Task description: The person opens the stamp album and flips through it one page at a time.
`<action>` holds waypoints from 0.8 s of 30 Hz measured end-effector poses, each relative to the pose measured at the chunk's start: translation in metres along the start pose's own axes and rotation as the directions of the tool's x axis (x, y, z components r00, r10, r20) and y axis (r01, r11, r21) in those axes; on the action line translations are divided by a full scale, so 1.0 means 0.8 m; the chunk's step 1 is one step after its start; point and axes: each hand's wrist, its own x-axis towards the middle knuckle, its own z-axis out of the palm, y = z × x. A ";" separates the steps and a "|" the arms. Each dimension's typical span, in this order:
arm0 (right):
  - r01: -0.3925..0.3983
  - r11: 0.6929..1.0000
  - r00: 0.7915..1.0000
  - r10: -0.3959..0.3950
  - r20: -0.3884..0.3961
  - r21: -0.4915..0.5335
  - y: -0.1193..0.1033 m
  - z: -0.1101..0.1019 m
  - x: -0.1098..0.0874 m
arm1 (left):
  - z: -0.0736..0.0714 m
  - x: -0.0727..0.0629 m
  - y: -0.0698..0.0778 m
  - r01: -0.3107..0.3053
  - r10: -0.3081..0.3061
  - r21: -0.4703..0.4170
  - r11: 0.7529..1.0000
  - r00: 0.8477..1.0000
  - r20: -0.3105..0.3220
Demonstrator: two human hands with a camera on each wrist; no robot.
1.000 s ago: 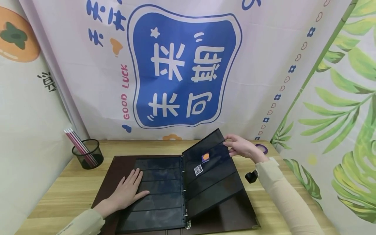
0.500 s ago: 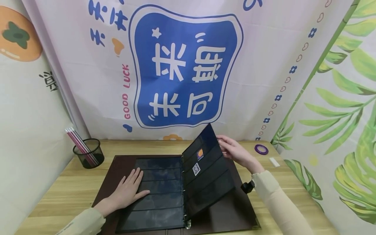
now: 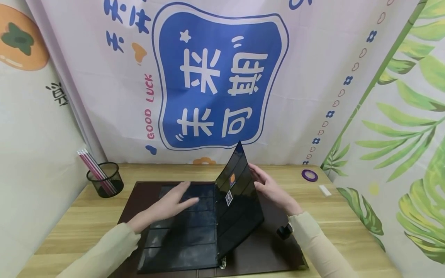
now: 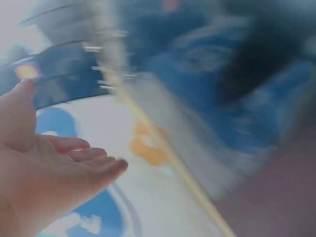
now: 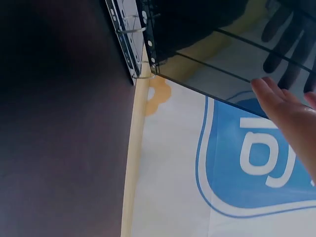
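Note:
A stamp album lies spread on the table, its dark brown cover [image 3: 274,251] under black pocket pages. One page [image 3: 240,220] stands raised on the binder rings [image 5: 132,30], tilted toward the left. Two stamps show in its pockets: an orange and purple stamp [image 3: 232,180] and a black-and-white stamp [image 3: 228,198]. Behind that page my right hand [image 3: 274,193] touches its back with extended fingers, mirrored in the glossy sheet in the right wrist view. My left hand [image 3: 163,206] hovers over the flat left page [image 3: 184,247], fingers extended and thumb apart, holding nothing.
At the back left stands a black mesh cup [image 3: 106,185] holding several pencils [image 3: 95,170]. A purple tape roll [image 3: 309,175] and a white eraser [image 3: 325,190] lie at the right. A printed cloth [image 3: 222,81] hangs behind the wooden table [image 3: 69,227].
The raised page has swung from the right toward upright and leftward, with my right hand following behind it. My left hand has lifted off the left page and shifted right and away from me.

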 end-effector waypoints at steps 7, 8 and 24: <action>0.003 0.997 1.000 -0.002 0.014 -0.076 -0.004 0.012 0.007 | -0.021 0.055 0.095 -0.016 0.023 -0.246 0.969 0.999 0.025; 0.006 0.996 1.000 -0.004 0.020 -0.084 -0.005 0.014 0.009 | -0.022 0.061 0.105 -0.016 0.025 -0.278 0.960 0.999 0.029; 0.061 0.994 0.994 -0.052 0.099 -0.088 -0.004 0.043 0.027 | -0.024 0.087 0.142 -0.011 0.036 -0.509 0.860 0.999 0.039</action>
